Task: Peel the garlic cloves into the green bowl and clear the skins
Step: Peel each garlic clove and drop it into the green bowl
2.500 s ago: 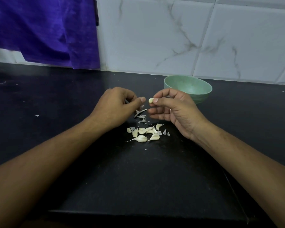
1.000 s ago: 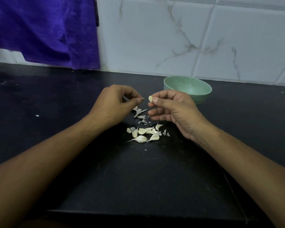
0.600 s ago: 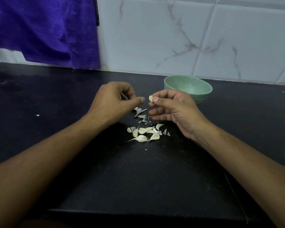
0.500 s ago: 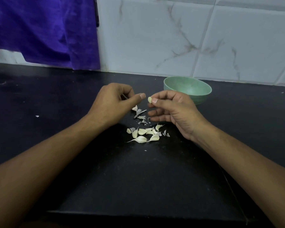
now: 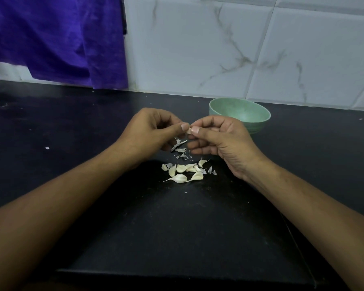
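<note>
While both hands meet above the tabletop (image 5: 177, 227): one garlic clove (image 5: 189, 130) is held in the air between them, near the green bowl (image 5: 259, 126) but not over it.
Right hand (image 5: 221, 139): thumb and forefinger pinch the clove; the other fingers (image 5: 198, 151) curl beneath it, holding nothing.
Left hand (image 5: 147, 133): thumb and forefinger tips grasp the clove's near end; the rest are curled in.
Change: half a second ago a gap lay between my left thumb and the clove. That gap is closed and the left hand is on it. The right hand's grip is unaltered.
Meaning: I judge this a fresh pull at the skin, so the clove is not ready to drop. How much skin remains is too small to tell.
Bowl: upright behind the right hand; no cloves visible in the interior that shows.
Unpeeled cloves (image 5: 183, 171): clustered on the tabletop, nearer me than the hands, untouched.
Skins (image 5: 180, 148): scraps lying below the hands, not cleared.
Progress: early by my judgement; peeling and clearing both remain.
Risk: a small clove may slip from a two-sided pinch.
</note>
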Tool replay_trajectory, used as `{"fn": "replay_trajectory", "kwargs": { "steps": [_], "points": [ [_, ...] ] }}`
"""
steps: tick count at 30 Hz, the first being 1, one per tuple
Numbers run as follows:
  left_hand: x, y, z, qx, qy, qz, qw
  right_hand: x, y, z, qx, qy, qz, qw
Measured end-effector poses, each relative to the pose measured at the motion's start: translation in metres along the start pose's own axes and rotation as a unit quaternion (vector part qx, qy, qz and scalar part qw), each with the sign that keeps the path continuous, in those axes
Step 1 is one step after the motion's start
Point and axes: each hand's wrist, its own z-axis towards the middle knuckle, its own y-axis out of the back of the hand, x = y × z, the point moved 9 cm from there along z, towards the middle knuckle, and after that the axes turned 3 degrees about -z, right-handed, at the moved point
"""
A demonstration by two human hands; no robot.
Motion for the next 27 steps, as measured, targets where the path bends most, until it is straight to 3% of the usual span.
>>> {"fn": "replay_trajectory", "kwargs": {
  "steps": [8, 27],
  "points": [
    [0.0006, -0.0068, -0.0014, 0.035, 0.019, -0.028, 0.999, 0.0025, 0.0049, 0.0002, -0.003, 0.007, 0.013, 1.0],
    [-0.004, -0.0009, -0.0032, 0.001, 0.013, -0.01, 1.0, 0.0056, 0.0027, -0.0031, -0.003, 0.011, 0.016, 1.0]
  ]
}}
